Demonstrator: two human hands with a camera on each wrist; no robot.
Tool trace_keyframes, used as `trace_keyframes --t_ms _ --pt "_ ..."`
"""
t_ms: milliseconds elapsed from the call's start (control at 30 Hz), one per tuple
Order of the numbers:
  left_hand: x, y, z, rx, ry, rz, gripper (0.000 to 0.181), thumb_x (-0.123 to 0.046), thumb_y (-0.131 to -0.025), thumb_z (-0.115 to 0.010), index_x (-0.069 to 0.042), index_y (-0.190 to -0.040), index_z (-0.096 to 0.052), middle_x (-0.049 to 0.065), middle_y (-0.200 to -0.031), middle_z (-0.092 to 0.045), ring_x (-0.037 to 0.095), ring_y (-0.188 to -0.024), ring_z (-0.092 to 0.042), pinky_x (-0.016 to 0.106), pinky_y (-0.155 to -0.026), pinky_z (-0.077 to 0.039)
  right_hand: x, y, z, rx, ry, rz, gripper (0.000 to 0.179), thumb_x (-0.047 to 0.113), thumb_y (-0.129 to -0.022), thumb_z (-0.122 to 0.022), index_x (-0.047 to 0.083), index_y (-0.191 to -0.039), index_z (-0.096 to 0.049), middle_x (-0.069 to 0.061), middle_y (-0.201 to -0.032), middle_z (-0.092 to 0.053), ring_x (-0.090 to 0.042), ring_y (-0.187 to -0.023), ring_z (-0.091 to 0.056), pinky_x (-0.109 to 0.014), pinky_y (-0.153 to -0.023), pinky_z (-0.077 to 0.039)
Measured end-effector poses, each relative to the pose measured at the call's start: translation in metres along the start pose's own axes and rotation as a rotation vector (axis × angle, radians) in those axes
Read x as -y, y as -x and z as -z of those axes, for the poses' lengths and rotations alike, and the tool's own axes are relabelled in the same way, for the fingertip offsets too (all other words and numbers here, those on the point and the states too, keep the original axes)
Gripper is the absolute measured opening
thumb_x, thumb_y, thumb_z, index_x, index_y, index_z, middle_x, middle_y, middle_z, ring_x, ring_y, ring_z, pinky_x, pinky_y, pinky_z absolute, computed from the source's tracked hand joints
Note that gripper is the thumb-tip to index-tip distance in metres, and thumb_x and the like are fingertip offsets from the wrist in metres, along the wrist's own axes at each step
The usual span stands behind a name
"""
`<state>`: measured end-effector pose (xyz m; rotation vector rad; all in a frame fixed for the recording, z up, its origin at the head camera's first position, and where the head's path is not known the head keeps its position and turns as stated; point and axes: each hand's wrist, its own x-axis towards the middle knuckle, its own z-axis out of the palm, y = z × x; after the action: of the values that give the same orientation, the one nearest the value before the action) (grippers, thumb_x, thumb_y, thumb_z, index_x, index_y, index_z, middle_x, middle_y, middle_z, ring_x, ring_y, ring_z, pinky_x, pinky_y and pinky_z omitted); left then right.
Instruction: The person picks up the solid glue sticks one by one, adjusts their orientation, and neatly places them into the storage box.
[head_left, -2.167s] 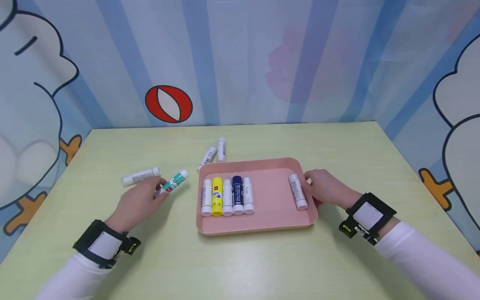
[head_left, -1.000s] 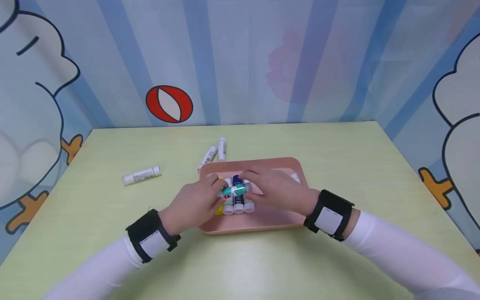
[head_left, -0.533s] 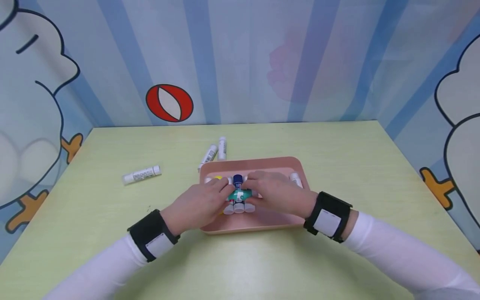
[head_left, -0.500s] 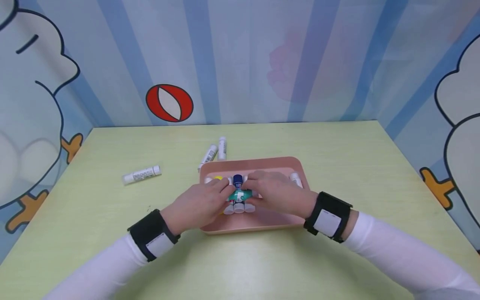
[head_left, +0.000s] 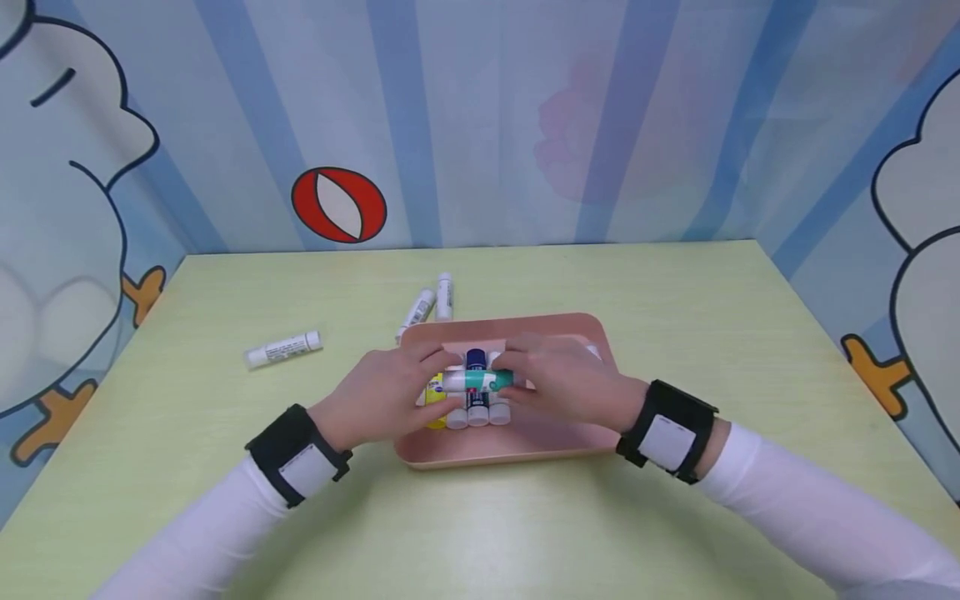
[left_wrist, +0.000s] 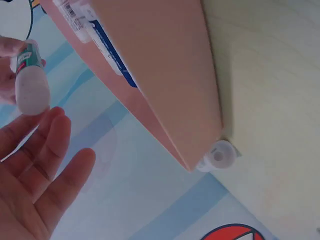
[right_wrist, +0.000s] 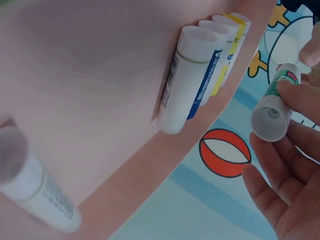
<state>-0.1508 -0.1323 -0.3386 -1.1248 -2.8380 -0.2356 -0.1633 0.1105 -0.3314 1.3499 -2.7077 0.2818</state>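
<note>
A green-and-white glue stick (head_left: 487,381) lies level above the pink tray (head_left: 540,442), pinched at its green end by my right hand (head_left: 562,379). In the right wrist view, the thumb and fingers press on its sides, and a hollow end faces the camera. My left hand (head_left: 386,396) is at the other end with thumb and fingers spread; in the left wrist view its fingertips sit just off the white end. Below lies a row of glue sticks, among them a yellow one (head_left: 436,417) and a navy one (head_left: 476,358). Both hands partly cover the tray.
A separate white glue stick (right_wrist: 45,195) lies at the tray's right side. On the table, one white glue stick (head_left: 283,350) rests at the left, and two more, one slanted (head_left: 417,310), lie behind the tray. A patterned backdrop (head_left: 480,125) stands beyond the table.
My left hand carried the green-and-white glue stick from the left to over the tray, where my right hand met it. Since then the left fingers have spread off it, showing its white end.
</note>
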Motion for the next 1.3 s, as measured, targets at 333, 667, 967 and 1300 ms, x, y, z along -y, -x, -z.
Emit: trace_keyframes --t_ms 333,667,967,1300 --pt "0.02 0.007 0.001 -0.013 0.201 0.398 0.052 -0.041 -0.085 -0.058 -0.011 -0.127 -0.047 0.004 -0.096 -0.056 0.015 -0.073 -0.051 0.025 -0.059 -0.045 -0.021 0.014 0.009 -0.013 -0.303 -0.338 0.039 0.026 -0.081 -0.066 0.025 -0.119 -0.056 0.01 -0.088 -0.054 -0.01 -0.075 -0.049 -0.023 -0.064 -0.044" --pt "0.033 0.009 -0.011 0.134 0.392 0.607 0.051 -0.03 -0.087 -0.058 -0.003 -0.128 -0.046 0.005 -0.077 -0.054 0.017 -0.062 -0.051 0.028 -0.053 -0.042 -0.034 0.025 0.001 0.076 -0.304 -0.59 0.021 0.023 -0.081 -0.065 0.011 -0.097 -0.058 -0.001 -0.072 -0.055 -0.015 -0.058 -0.049 -0.028 -0.05 -0.041" --pt "0.038 0.009 -0.023 0.172 0.565 0.666 0.042 -0.023 -0.088 -0.058 -0.002 -0.124 -0.05 0.006 -0.073 -0.057 0.018 -0.06 -0.055 0.028 -0.055 -0.046 -0.034 0.029 -0.013 0.185 -0.19 -0.629 0.018 0.021 -0.084 -0.062 0.007 -0.077 -0.052 -0.004 -0.062 -0.049 -0.015 -0.051 -0.048 -0.026 -0.047 -0.04" --pt "0.037 0.008 -0.025 0.11 0.583 0.628 0.03 -0.019 -0.086 -0.059 -0.002 -0.111 -0.058 0.004 -0.064 -0.057 0.018 -0.054 -0.054 0.029 -0.051 -0.044 -0.029 0.026 -0.021 0.282 0.049 -0.608 0.021 0.025 -0.08 -0.062 0.01 -0.07 -0.051 -0.002 -0.057 -0.045 -0.015 -0.051 -0.045 -0.026 -0.045 -0.035"
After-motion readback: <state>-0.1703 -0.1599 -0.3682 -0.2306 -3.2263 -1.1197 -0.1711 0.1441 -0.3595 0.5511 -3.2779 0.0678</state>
